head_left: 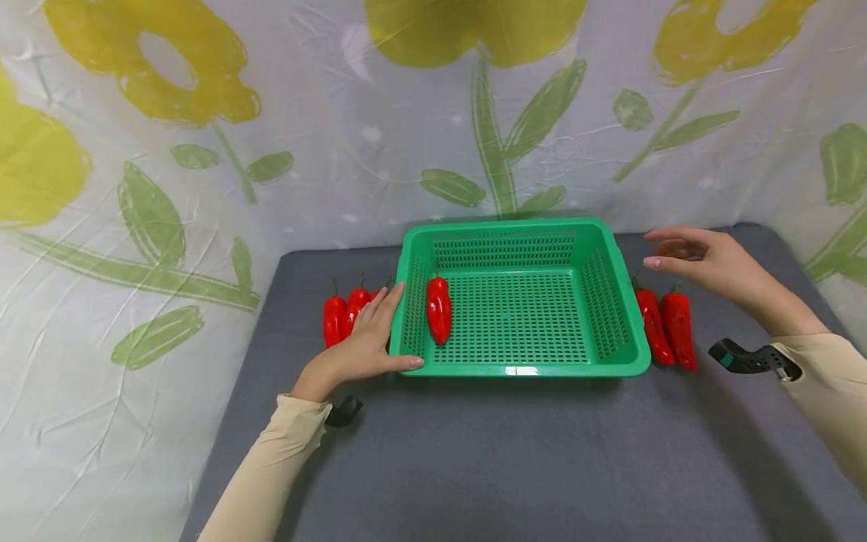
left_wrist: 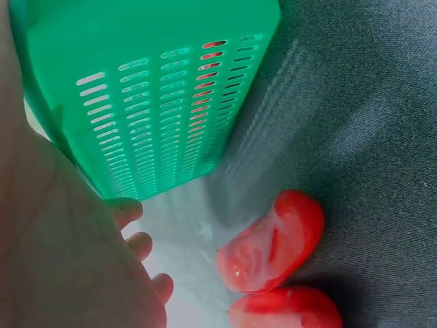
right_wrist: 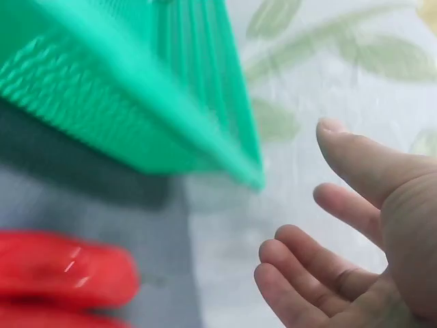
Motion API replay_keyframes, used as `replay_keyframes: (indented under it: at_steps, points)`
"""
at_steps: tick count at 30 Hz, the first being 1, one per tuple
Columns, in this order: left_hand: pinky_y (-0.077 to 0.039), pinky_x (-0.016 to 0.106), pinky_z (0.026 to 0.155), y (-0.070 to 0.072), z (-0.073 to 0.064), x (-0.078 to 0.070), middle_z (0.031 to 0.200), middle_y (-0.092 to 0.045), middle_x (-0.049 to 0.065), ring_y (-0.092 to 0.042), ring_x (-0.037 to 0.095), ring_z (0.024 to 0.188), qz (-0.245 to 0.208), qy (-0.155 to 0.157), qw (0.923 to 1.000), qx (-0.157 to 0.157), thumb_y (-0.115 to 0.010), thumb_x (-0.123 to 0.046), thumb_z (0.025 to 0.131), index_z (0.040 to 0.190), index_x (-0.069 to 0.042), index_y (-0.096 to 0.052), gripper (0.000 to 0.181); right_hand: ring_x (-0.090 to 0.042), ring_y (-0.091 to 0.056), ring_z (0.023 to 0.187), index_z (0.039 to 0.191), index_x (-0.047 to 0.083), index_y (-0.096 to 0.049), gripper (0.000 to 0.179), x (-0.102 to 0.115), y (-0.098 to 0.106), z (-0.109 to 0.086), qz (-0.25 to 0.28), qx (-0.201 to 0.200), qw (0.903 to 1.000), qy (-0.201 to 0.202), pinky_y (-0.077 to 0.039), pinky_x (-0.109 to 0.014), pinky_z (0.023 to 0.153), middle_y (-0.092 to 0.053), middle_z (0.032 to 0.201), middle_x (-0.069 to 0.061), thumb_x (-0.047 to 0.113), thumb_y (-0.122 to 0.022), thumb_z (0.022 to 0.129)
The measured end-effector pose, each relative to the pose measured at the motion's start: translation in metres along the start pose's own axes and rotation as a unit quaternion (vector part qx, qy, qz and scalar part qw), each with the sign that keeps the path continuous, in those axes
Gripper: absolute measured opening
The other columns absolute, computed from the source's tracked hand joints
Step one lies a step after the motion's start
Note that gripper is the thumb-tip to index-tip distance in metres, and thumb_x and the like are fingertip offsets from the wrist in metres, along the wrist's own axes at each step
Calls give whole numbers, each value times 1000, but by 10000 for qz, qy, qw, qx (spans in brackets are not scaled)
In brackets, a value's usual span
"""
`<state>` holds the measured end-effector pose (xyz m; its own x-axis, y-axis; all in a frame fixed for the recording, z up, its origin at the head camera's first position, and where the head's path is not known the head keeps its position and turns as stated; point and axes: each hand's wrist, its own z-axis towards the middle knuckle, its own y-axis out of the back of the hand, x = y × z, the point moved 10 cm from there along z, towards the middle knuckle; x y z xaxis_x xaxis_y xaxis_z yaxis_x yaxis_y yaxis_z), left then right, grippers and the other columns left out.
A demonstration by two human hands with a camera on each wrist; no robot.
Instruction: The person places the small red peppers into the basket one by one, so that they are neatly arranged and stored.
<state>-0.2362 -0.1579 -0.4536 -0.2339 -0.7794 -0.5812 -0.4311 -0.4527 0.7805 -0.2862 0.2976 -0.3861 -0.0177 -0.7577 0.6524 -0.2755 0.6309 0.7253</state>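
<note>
Head view: with fingers parted on the right hand (head_left: 719, 265), peppers (head_left: 679, 325) are best lifted singly, the basket (head_left: 521, 370) steadied by the straight-fingered left hand (head_left: 362, 345).

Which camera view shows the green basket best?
The head view: it shows the basket from above, nearly whole, the left hand covering part of one edge. The left wrist view shows mainly one slotted side; the right wrist view, a blurred part.

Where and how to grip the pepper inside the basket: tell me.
Its thick middle, probably from above: the pepper lies on the floor of the open-topped basket, stem end toward the far side, nearer the left wall, so its right side leaves more finger room.
</note>
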Motion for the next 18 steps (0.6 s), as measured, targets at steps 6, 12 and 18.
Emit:
replay_keyframes:
  at_steps: [6,12,18]
  points:
    - [-14,68,120,0,1,0,168,-3,-1,5,27,155,-14,-26,10000,-5,-75,-59,77,159,-31,11,122,4,-52,104,147,21,-45,63,-46,-8,-5,-222,-20,9997,-33,-46,-53,91,-54,140,-21,51,-60,94]
    - [-17,67,120,0,0,1,168,-3,-2,5,26,155,9,0,10000,-6,-75,-60,77,158,-33,12,122,-44,-48,124,149,9,-41,67,-79,-22,-8,-228,45,9997,-53,-47,-61,91,-46,144,-32,46,-60,96]
    - [-15,65,121,-1,0,2,168,-3,-2,6,25,156,31,35,10000,-16,-75,-59,77,158,-35,12,121,13,-49,95,145,5,-46,64,-99,-34,-8,-286,3,9996,58,-50,-25,73,-53,136,-32,40,-65,95]
